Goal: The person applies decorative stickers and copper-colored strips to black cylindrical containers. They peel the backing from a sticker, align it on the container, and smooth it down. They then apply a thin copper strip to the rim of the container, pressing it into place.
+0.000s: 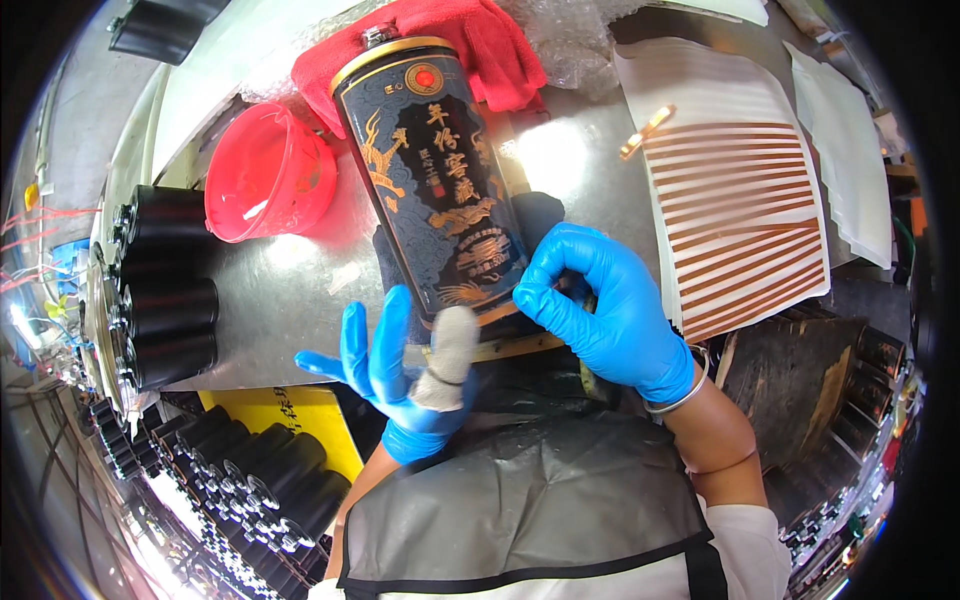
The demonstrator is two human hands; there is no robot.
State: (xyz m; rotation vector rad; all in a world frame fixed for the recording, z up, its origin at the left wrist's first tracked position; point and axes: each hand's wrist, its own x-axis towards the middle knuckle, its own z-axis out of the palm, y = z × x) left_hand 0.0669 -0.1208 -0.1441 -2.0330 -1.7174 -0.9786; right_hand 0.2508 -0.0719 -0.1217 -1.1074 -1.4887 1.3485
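A black bottle (415,150) with gold and orange decoration lies on the steel bench, its silver neck pointing away from me and resting by a red cloth (505,50). My left hand (390,375), in a blue glove, is just left of the bottle's near end with the fingers spread. A greyish cloth finger cover (450,350) sits over its thumb. To the right of the bottle's lower corner, my right hand (610,310), also in a blue glove, has thumb and forefinger pinched together. Whatever lies between those fingertips is too small to tell.
A red plastic bucket (270,170) stands left of the bottle. Black bottles (170,310) line the bench's left side, with more below it. A white sheet with coppery strips (740,200) lies at right, a bent strip (648,132) at its edge. Bubble wrap (575,40) is behind.
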